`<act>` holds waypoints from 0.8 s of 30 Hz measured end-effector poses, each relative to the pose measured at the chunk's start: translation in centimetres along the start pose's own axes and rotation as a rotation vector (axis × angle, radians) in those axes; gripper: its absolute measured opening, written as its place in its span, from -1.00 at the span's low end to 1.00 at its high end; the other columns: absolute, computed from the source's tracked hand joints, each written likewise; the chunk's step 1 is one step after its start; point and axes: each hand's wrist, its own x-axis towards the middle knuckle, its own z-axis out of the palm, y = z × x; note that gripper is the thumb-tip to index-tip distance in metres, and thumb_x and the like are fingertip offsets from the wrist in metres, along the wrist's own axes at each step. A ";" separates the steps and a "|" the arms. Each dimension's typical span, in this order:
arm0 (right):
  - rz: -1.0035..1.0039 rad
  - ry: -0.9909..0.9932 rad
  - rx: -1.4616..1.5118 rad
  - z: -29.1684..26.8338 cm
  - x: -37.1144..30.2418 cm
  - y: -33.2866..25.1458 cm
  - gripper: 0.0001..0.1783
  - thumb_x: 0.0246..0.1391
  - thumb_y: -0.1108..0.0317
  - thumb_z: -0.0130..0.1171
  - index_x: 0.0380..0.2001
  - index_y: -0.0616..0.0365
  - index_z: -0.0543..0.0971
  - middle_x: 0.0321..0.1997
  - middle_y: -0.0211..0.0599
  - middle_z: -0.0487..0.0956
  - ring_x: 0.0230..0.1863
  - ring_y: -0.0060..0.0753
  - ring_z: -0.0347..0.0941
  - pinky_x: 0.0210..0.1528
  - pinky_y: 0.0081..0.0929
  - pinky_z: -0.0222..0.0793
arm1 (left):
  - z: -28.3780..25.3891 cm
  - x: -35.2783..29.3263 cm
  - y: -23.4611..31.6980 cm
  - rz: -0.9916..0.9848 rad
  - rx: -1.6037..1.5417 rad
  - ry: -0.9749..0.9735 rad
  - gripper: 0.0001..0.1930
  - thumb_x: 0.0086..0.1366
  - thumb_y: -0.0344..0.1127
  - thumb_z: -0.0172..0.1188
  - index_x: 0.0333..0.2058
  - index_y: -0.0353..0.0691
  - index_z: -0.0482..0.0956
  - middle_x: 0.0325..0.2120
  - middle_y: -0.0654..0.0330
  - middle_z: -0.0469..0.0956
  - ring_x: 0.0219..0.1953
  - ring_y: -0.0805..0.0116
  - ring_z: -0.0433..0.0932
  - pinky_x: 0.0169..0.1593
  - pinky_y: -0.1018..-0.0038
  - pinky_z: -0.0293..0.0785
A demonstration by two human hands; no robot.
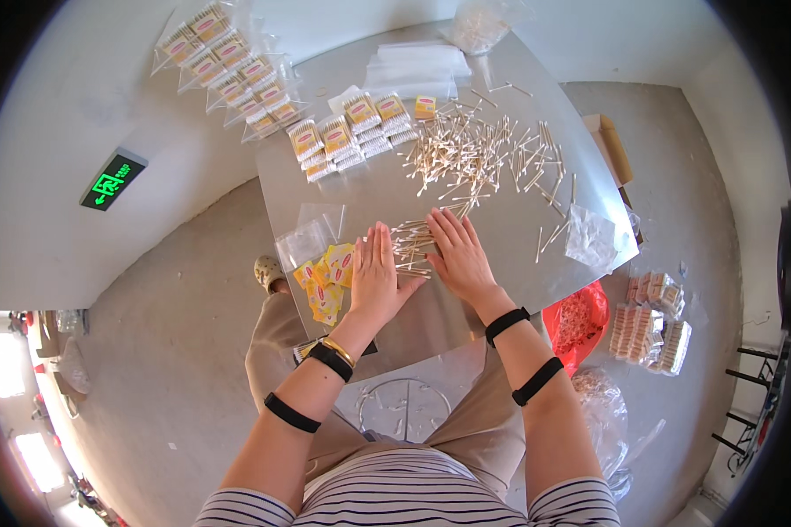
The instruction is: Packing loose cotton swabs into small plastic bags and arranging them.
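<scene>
A small bunch of cotton swabs (410, 249) lies on the metal table (510, 250), between my two hands. My left hand (376, 279) rests along the bunch's left side, fingers stretched out. On the other side, my right hand (462, 263) has its fingers straight and angled inward, its fingertips near the upper swabs. Neither hand is wrapped round anything. Yellow paper cards (327, 294) lie scattered just left of my left hand. Farther up, a big loose heap of cotton swabs (466, 149) spreads to the right.
Packed swab bundles (350, 132) are stacked at the table's far left, near clear plastic sleeves (417, 66). Clear bags of packs (228, 70) stand beyond the left edge. A crumpled clear bag (591, 237) lies at the right corner; a red bag (580, 321) sits below it.
</scene>
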 end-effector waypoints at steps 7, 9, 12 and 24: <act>0.028 -0.030 -0.031 0.3 1.0 0.4 -0.24 0.27 0.10 0.12 0.45 0.09 0.17 0.53 -0.30 0.20 0.56 -0.24 0.00 0.59 -0.11 -0.17 | -1.3 1.2 1.4 0.075 0.095 -0.028 0.09 0.23 0.18 0.29 0.42 -0.48 -0.08 0.47 -0.21 -0.08 0.53 -0.12 -0.15 0.53 0.02 -0.21; -0.021 -0.016 -0.017 0.3 1.1 0.0 -0.25 0.28 0.09 0.11 0.45 0.08 0.18 0.53 -0.30 0.19 0.56 -0.24 0.00 0.59 -0.11 -0.17 | 0.4 1.2 0.7 0.067 0.128 -0.021 0.07 0.25 0.21 0.24 0.43 -0.47 -0.07 0.47 -0.20 -0.09 0.53 -0.13 -0.16 0.53 0.02 -0.21; -0.055 -0.025 -0.023 0.5 0.5 -0.1 -0.26 0.30 0.07 0.08 0.46 0.03 0.18 0.56 -0.31 0.15 0.57 -0.25 -0.02 0.60 -0.11 -0.19 | 1.7 1.5 0.2 0.069 0.169 -0.029 0.05 0.30 0.25 0.15 0.44 -0.45 -0.07 0.48 -0.18 -0.10 0.53 -0.13 -0.17 0.53 0.01 -0.21; -0.071 0.263 0.164 -0.1 -0.6 1.4 -0.64 0.04 0.40 0.32 -0.04 0.05 0.62 -0.01 -0.40 0.58 0.04 -0.22 0.48 0.14 -0.20 0.37 | 2.0 0.5 0.7 0.106 0.037 0.074 -0.12 0.27 0.05 0.28 0.40 -0.31 0.11 0.36 0.04 0.23 0.43 0.06 0.16 0.49 -0.01 -0.06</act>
